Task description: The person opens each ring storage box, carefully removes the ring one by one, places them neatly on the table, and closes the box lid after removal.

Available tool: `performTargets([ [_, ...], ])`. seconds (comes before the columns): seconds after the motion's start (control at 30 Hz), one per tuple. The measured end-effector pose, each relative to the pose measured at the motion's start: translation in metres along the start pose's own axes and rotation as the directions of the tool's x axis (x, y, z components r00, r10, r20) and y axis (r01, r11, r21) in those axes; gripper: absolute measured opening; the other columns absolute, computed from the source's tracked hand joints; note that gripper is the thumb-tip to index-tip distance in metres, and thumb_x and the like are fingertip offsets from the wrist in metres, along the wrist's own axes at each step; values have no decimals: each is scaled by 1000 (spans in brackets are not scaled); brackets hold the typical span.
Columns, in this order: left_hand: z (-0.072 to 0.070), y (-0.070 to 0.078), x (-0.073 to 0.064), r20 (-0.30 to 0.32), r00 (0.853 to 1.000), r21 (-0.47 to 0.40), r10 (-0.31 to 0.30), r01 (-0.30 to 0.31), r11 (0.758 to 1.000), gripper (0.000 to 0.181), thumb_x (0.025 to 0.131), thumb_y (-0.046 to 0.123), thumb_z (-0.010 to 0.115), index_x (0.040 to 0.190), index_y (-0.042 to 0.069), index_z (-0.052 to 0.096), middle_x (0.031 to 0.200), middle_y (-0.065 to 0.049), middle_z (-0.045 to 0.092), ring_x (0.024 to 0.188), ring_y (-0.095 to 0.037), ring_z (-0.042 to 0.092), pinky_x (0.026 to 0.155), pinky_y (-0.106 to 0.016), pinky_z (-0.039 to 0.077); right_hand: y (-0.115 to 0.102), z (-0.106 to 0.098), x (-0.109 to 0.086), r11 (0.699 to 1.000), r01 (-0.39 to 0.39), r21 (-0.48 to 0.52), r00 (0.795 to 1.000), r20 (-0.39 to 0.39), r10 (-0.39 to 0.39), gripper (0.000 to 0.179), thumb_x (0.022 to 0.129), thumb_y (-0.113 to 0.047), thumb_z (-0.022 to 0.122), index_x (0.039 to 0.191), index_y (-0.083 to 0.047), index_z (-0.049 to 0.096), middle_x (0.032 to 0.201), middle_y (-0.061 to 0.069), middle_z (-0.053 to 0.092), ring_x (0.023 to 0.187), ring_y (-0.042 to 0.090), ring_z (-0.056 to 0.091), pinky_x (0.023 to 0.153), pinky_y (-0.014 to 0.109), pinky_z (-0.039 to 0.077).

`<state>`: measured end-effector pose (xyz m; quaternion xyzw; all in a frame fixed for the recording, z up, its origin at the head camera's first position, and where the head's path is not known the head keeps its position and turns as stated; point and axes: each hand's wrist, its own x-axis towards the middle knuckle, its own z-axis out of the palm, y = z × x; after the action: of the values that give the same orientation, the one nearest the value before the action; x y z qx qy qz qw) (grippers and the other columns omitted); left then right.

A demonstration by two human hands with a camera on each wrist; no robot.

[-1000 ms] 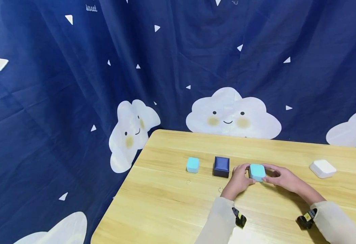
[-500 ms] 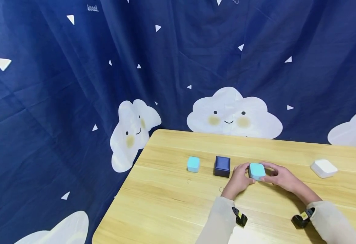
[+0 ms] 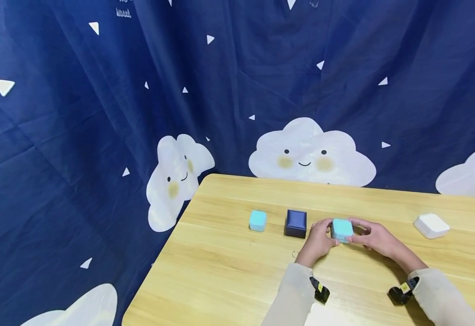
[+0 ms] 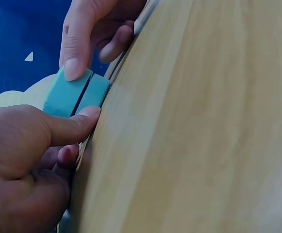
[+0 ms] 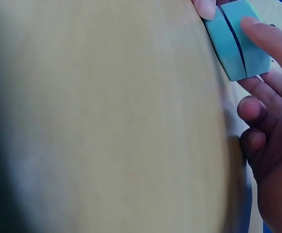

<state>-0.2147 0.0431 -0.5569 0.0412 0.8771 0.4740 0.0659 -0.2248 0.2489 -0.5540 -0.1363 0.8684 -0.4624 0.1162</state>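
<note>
Both hands are on one small turquoise ring box that stands on the wooden table. In the left wrist view a narrow dark gap runs between its lid and its base. My left hand grips the box from the left, its thumb against the base. From the right, my right hand holds the lid between thumb and fingers. The inside of the box is hidden. A navy ring box stands just left of my left hand, with a thin ring in front of it.
Farther left stands another turquoise box, with a second thin ring before it. A white box sits at the right. Behind the wooden table hangs a dark blue curtain with clouds.
The right hand and its wrist have shifted slightly left, its thumb still at the box front. The left hand stays almost in place, and the other boxes and the rings have not moved.
</note>
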Motion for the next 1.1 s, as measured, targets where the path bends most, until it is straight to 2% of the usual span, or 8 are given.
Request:
performTargets([
  [0.2, 0, -1, 1, 4, 1000, -2, 5, -5, 1000, 65, 80, 9, 84, 138, 23, 60, 124, 11, 64, 105, -2, 56, 90, -20, 49, -2, -2, 1, 999, -39, 22, 999, 22, 38, 74, 91, -35, 75, 149, -1, 45, 59, -4, 46, 48, 10, 43, 44, 28, 40],
  [0.27, 0, -2, 1, 3, 1000, -4, 8, -8, 1000, 65, 80, 9, 83, 139, 22, 60, 124, 11, 64, 105, -3, 56, 90, -20, 49, -2, -3, 2, 999, -39, 25, 999, 28, 38, 74, 92, -36, 74, 150, -1, 45, 62, -1, 51, 46, 11, 42, 43, 29, 40],
  [0.37, -1, -2, 1, 2, 1000, 7, 14, -14, 1000, 66, 79, 9, 83, 139, 22, 60, 124, 12, 65, 105, -2, 56, 90, -19, 49, -2, -3, 2, 998, -50, 44, 998, 32, 49, 73, 92, -37, 73, 150, -2, 45, 82, 7, 65, 44, 12, 42, 42, 32, 42],
  [0.5, -1, -1, 1, -5, 1000, 20, 16, -16, 1000, 67, 78, 9, 84, 139, 23, 60, 124, 14, 64, 103, -1, 56, 89, -18, 48, -1, -4, 4, 995, -75, 70, 996, 46, 72, 76, 92, -40, 73, 151, -2, 43, 109, 15, 69, 42, 12, 41, 41, 33, 43],
  [0.6, 0, -1, 1, -10, 1000, 26, 19, -18, 999, 67, 78, 9, 85, 139, 23, 60, 124, 14, 64, 102, 0, 55, 89, -18, 48, 1, -5, 5, 993, -86, 78, 995, 57, 82, 77, 94, -40, 70, 152, 1, 40, 88, 11, 68, 42, 12, 39, 42, 33, 41],
  [0.77, 0, -1, 2, -7, 1000, 27, 23, -23, 999, 68, 78, 9, 85, 140, 22, 59, 125, 13, 64, 102, -1, 55, 89, -18, 48, 2, -7, 7, 990, -95, 106, 993, 76, 87, 75, 97, -39, 66, 152, 3, 38, 54, -4, 43, 42, 12, 37, 43, 34, 41],
  [0.93, 0, -2, 2, -1, 1000, 23, -5, 5, 1000, 71, 78, 10, 85, 142, 24, 58, 126, 14, 63, 101, -1, 55, 89, -19, 50, 3, -8, 10, 986, -89, 139, 992, 105, 75, 71, 99, -37, 64, 152, 4, 39, 52, -5, 41, 41, 10, 36, 41, 34, 39],
  [1.1, 0, -1, 2, 2, 1000, 32, -3, 3, 999, 72, 78, 10, 85, 142, 24, 57, 124, 16, 63, 99, -1, 52, 87, -19, 49, 4, -11, 13, 980, -109, 169, 988, 124, 88, 69, 101, -37, 60, 152, 4, 38, 48, -7, 36, 40, 9, 33, 39, 32, 37],
])
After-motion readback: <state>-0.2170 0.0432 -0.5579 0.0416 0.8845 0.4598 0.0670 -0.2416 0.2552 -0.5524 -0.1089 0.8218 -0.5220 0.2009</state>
